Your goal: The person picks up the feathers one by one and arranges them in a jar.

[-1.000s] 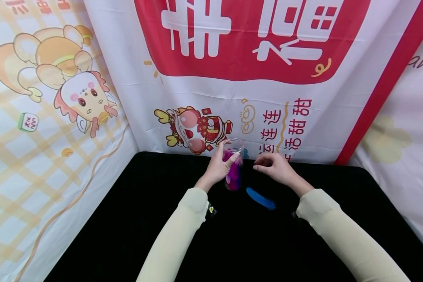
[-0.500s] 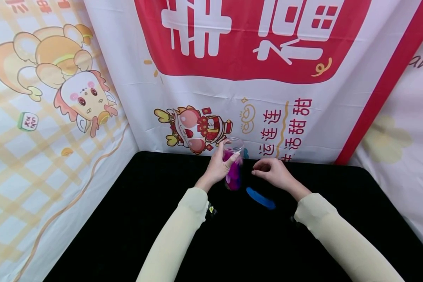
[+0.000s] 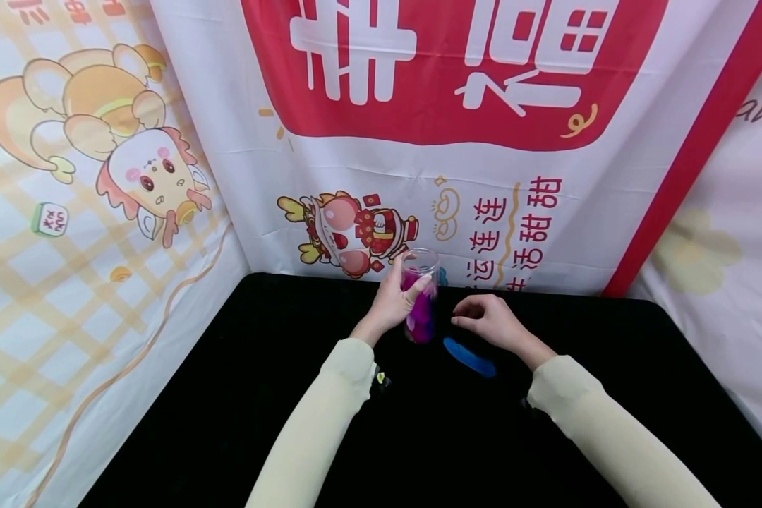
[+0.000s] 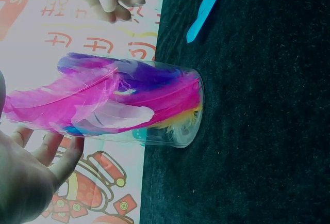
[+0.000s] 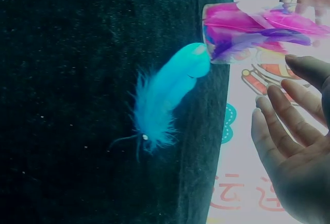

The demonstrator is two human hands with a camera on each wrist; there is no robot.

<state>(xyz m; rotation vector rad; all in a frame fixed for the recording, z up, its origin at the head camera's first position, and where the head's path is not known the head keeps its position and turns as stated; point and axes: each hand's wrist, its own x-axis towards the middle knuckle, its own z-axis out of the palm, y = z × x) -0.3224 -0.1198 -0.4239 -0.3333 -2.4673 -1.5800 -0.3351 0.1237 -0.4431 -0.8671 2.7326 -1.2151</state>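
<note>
My left hand grips a clear cylindrical container near its top, thumb on the near side and fingers behind. Inside it are pink, purple, white, blue and yellowish feathers. The container stands upright near the table's back edge. To its right my right hand hovers with loosely bent fingers and nothing between them, as the right wrist view shows. Below that hand a single blue feather lies on the black cloth, its fluffy quill end toward me.
A black cloth covers the table. Behind it hangs a white and red printed backdrop, close to the container. A checked cartoon-print curtain lines the left side. Small specks dot the cloth.
My right hand has shifted slightly left and lower, nearer the container and the blue feather. The left hand, the container and the feather on the cloth stay where they were.
</note>
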